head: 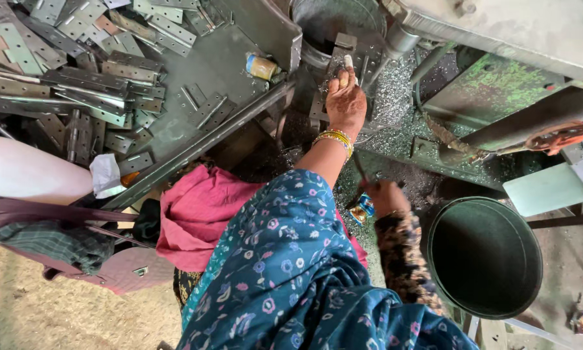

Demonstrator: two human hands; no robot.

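Note:
My left hand [345, 104], with yellow bangles at the wrist and a white wrap on a fingertip, reaches up to the press machine's work area [333, 61]. Its fingers rest on a small metal piece [341, 50] there; whether they grip it I cannot tell. My right hand [385, 194], with blue bangles and a patterned sleeve, sits lower and closes around a thin dark rod [358, 165] that rises toward my left wrist. Metal shavings [392, 97] cover the machine bed around both hands.
A sloping metal tray [204, 84] at upper left holds several flat metal hinge plates [91, 78] and a small yellowish roll [260, 66]. A dark green bucket [484, 258] stands at lower right. A pink cloth [197, 214] lies on my lap, a maroon bag [58, 249] at left.

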